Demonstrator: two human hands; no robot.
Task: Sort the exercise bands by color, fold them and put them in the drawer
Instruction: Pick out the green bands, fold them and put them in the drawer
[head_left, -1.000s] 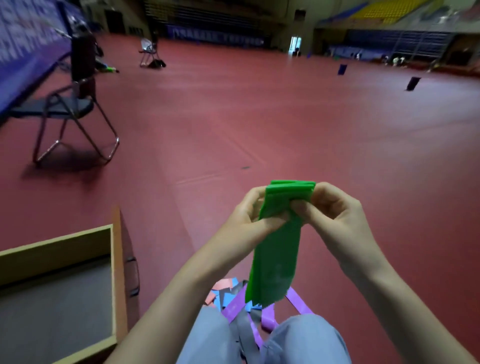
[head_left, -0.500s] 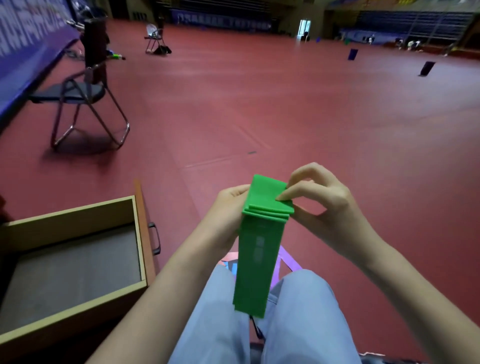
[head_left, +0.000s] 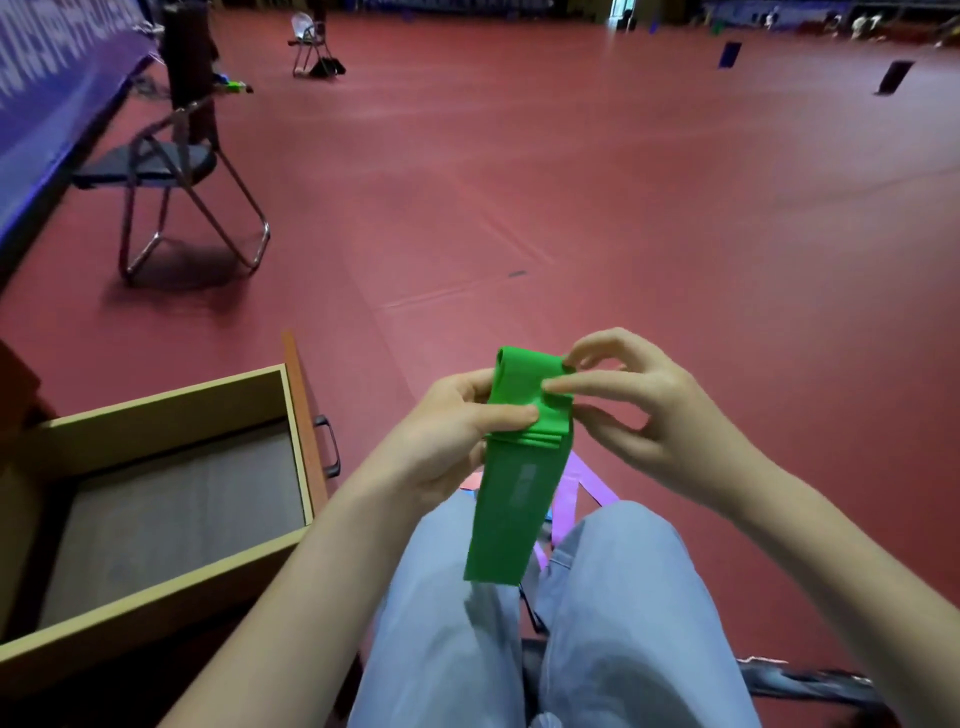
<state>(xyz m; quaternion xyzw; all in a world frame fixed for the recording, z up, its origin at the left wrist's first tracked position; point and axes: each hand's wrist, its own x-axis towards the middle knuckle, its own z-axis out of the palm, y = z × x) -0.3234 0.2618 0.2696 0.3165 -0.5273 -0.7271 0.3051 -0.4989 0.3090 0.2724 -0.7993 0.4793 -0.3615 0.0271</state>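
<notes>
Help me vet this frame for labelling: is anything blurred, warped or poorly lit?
Head view: the green band, left hand and right hand are sharp and evenly lit; the band's printed mark is too soft to read; wide-angle bowing tilts the drawer and curves the floor; the far hall is dim and blurry; the chair throws a soft shadow.
</notes>
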